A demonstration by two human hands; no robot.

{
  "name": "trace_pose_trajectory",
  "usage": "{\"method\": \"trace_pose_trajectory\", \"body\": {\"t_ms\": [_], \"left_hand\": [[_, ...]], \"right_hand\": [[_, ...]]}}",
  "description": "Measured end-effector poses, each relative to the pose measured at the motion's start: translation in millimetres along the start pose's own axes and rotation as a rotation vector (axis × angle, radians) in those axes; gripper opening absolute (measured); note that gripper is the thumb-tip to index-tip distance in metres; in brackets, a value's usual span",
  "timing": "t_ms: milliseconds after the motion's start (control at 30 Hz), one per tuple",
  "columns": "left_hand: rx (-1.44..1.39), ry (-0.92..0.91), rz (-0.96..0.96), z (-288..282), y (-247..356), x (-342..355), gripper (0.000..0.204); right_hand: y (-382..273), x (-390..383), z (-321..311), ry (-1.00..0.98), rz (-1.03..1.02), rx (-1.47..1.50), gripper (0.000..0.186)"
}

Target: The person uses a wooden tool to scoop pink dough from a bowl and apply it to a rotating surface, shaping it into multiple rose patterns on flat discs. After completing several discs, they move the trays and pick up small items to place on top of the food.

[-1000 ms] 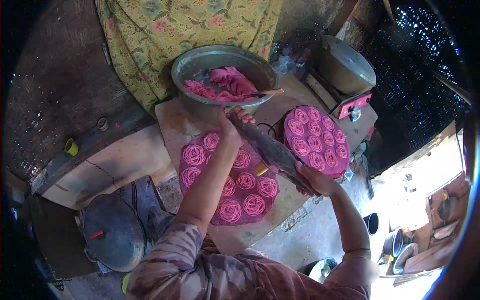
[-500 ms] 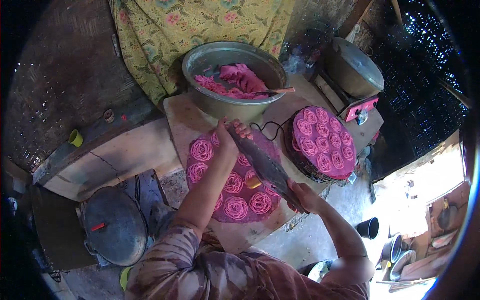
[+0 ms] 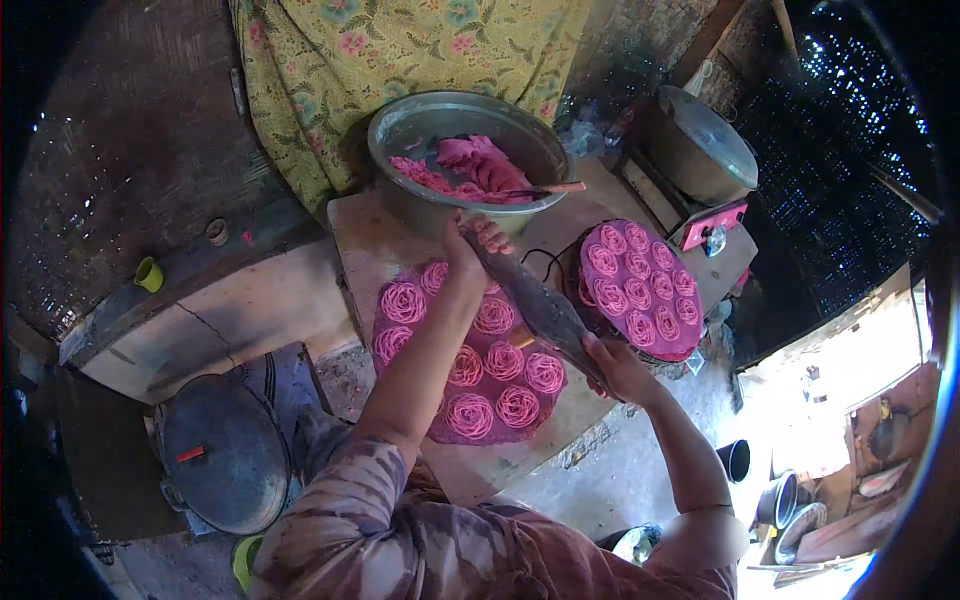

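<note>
My left hand (image 3: 475, 240) is wrapped round the upper end of a long dark wooden bar (image 3: 540, 305), broad in its middle. My right hand (image 3: 617, 370) grips the lower right end. A short yellowish cylinder (image 3: 521, 338) shows at the bar's underside; how it joins on is hidden. Below lies a round purple-pink sheet (image 3: 540, 424) bearing several coiled nests of pink strands (image 3: 517, 406). My left forearm and the bar cover part of it. To the right, a second round sheet (image 3: 655, 338) with similar nests rests on a dark woven round tray.
A big metal basin (image 3: 455, 212) with pink dough (image 3: 482, 165) and a wooden-handled utensil stands at the back. Behind right is a lidded pot (image 3: 700, 140) beside a pink-fronted appliance (image 3: 713, 222). A large dark round lid (image 3: 225, 450) lies at left; a ledge holds a yellow-green cup (image 3: 149, 275).
Both hands have shifted the bar a little up and to the right, away from me. The yellowish cylinder moved with it, leaving more of the nests near the middle in sight.
</note>
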State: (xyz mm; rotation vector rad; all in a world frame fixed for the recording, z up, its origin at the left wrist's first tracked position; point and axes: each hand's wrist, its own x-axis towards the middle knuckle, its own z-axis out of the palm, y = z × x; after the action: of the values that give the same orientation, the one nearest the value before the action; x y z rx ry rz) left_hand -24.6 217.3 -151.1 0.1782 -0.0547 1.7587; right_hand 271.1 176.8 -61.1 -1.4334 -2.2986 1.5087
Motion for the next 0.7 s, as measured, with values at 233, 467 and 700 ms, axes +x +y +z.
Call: {"method": "trace_pose_trajectory", "body": {"t_ms": [233,467,700], "left_hand": [[0.048,0.063,0.067,4.4,21.3,-31.6,0.043],[-0.105,0.07,-0.027,-34.3,-6.0,-42.8,0.041],[-0.088,-0.103,-0.018,-45.4,-32.1,-25.3,0.044]], "right_hand": [[-12.0,-1.4,20.2,-0.092,-0.004,0.026,0.06],[18.7,-7.4,27.1,-0.117,0.099,-0.017,0.059],[30.6,-16.9,16.7,0.035,0.09,-0.028,0.056]]}}
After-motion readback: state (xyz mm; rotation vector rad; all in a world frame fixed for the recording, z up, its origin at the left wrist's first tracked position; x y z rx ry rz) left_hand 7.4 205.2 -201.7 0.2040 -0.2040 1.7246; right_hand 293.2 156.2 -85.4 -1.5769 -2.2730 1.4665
